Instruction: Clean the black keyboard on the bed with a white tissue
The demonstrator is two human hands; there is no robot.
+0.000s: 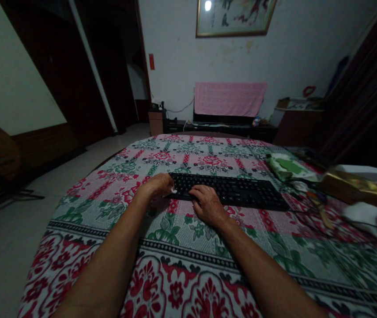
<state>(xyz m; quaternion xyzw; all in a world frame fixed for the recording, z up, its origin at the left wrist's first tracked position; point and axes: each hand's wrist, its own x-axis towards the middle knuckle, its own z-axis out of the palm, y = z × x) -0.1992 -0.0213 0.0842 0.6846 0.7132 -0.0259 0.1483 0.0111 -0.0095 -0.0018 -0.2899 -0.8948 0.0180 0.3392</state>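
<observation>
A black keyboard [241, 191] lies flat on the flowered tablecloth in front of me. At its left end, my left hand [160, 184] is closed, its fingers pinched on a small white wad [174, 191] that looks like tissue. The wad touches the lower left corner of the keyboard. My right hand [205, 202] rests over the keyboard's front edge, left of its middle. Its fingers point left, lying loosely on the keys and gripping nothing that I can see.
Right of the keyboard lie a green-and-white tissue pack [289, 168], a wooden-handled brush [321, 210], a gold box [357, 187], a crumpled white wad [365, 215] and looping black cable. The patterned tablecloth [182, 260] covers the table. Beyond, a pink cloth [230, 99] drapes a screen.
</observation>
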